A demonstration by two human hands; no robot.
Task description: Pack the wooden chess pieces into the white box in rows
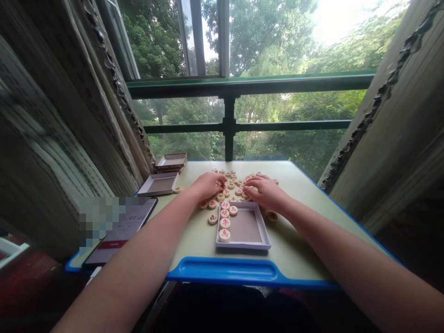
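Note:
My left hand [210,183] is over the left of a scatter of round wooden Chinese chess pieces [226,192]. Its fingers curl in around one red-marked piece [218,184], partly hidden by them. On the right, my right hand [263,190] lies with fingers apart, the tips touching pieces at the heap's right side; its palm hides some of them. Nearer to me, between my forearms, sits a shallow white box tray [262,226]. Several red-marked pieces stand in a column along its left wall, with one more piece [233,210] beside the column's upper end.
A loose piece [212,218] lies left of the tray. At the table's left are an open box lid [158,183], a brown box [171,161] and a phone [121,233]. The table [194,243] has a blue rim, with a window and curtains around it.

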